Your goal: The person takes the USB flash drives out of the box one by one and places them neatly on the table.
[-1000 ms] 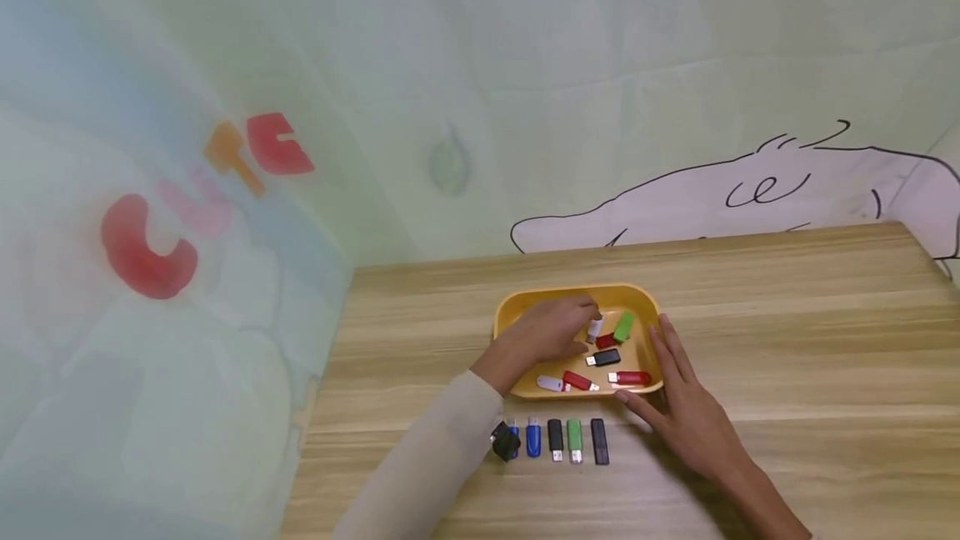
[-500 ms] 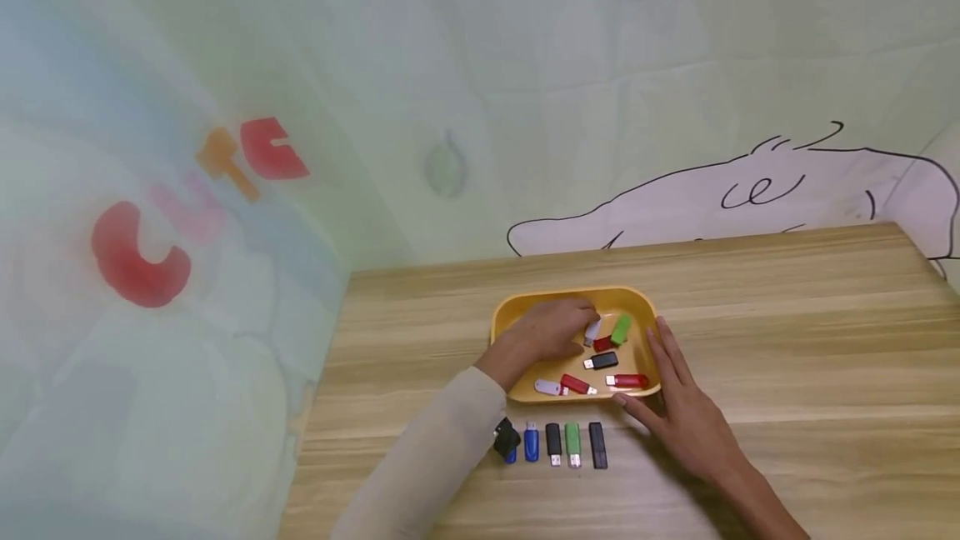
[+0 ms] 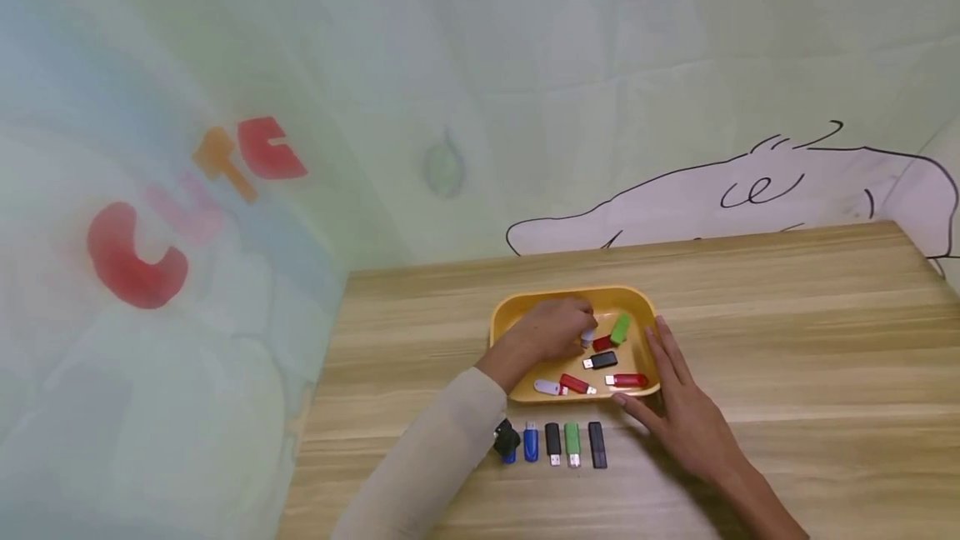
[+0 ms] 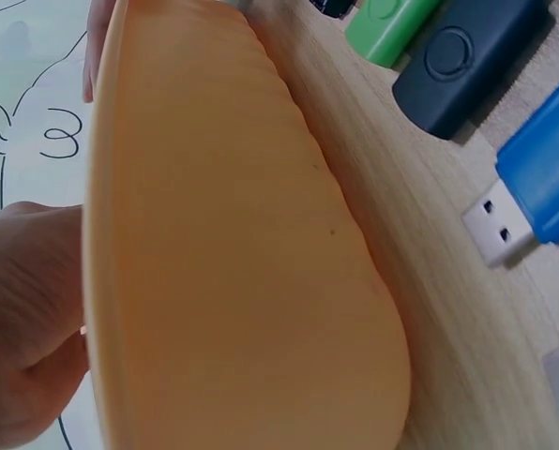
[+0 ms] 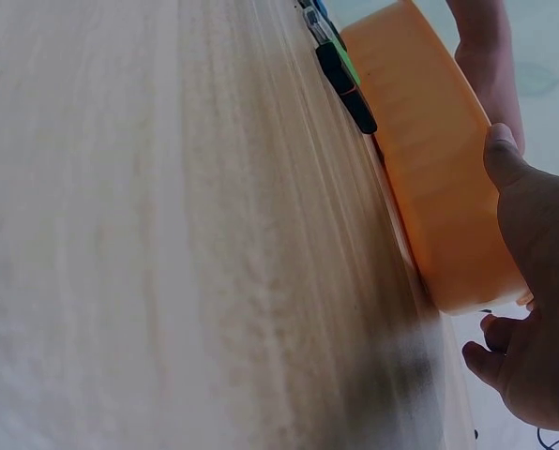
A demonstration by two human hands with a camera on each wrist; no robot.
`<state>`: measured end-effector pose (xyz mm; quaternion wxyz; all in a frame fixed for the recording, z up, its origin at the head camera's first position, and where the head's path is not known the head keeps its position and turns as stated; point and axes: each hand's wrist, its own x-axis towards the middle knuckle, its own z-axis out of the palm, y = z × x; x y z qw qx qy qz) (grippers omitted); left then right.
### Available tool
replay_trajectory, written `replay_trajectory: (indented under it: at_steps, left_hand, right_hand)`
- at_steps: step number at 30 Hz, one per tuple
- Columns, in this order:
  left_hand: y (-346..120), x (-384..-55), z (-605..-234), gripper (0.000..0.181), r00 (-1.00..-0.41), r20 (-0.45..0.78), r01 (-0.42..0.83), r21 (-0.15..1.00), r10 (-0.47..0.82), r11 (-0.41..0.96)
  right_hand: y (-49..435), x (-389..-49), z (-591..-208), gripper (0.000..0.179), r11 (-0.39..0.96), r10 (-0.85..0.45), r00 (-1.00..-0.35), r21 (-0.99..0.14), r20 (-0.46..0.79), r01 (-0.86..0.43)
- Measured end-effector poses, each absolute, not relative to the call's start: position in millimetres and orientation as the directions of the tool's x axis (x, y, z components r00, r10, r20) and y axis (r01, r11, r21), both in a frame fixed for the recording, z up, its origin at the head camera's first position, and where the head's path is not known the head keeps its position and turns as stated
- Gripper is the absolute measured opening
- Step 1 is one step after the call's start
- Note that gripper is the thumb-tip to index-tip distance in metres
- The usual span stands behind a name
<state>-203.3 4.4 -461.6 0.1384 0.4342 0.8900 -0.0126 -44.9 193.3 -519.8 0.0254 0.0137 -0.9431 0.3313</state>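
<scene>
A yellow tray [image 3: 637,307] holds several USB flash drives. My left hand [image 3: 551,330] reaches into it, fingers and thumb pinching a white USB flash drive [image 3: 587,337], partly hidden by the fingertips. Near it lie a green drive [image 3: 620,329], a dark red one [image 3: 602,343], a black one [image 3: 602,361] and a red one [image 3: 628,380]. A second white drive [image 3: 547,387] and another red one [image 3: 576,383] lie by the front wall. My right hand [image 3: 690,415] rests against the tray's front right corner, fingers extended along its side, thumb at the front rim. The tray wall [image 4: 233,225] hides the left fingertips in the left wrist view.
In front of the tray, a row of drives lies on the wooden table [image 3: 787,340]: blue [image 3: 531,442], black [image 3: 552,443], green [image 3: 572,444] and a capped black one [image 3: 597,445]. Another blue drive [image 3: 509,457] is partly covered by the left wrist's black device [image 3: 506,437]. A printed curtain hangs behind.
The left fingers have closed in on the white drive, which has shifted slightly left and is now more covered. The right hand stays at the tray's corner.
</scene>
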Motion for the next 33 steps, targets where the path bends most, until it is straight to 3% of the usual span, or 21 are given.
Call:
replay_trajectory:
  at_steps: [11, 33]
  left_hand:
    - [-0.4, -203.9, -463.8, 0.027, -0.588, -0.246, 0.779, 0.087, 0.771, 0.621]
    - [-6.2, -197.4, -459.1, 0.034, -0.598, -0.216, 0.780, 0.064, 0.772, 0.622]
  right_hand:
    - [193.7, -44.8, -520.2, 0.104, 0.783, -0.009, -0.999, -0.621, 0.047, -0.036]
    - [193.0, -44.7, -520.8, 0.104, 0.786, -0.009, -0.999, -0.617, 0.043, -0.034]
